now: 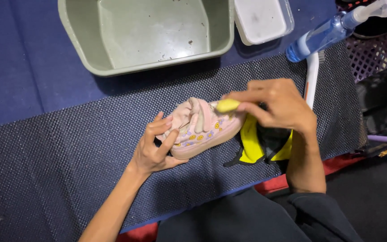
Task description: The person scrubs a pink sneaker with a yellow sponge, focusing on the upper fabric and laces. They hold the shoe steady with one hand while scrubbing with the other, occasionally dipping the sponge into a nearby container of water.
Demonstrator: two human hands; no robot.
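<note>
Pink and small, the shoe (202,130) lies on its side on a dark dotted mat (68,152), near the middle. The left hand (155,145) holds its heel end, fingers curled around it. The right hand (276,105) is closed on a small yellow piece (227,105) and presses it on the top of the shoe. Under this hand lies a yellow and black cloth (251,145). Behind the mat stand a grey-green tub (81,40), a white box (260,18) and a blue spray bottle (323,31).
</note>
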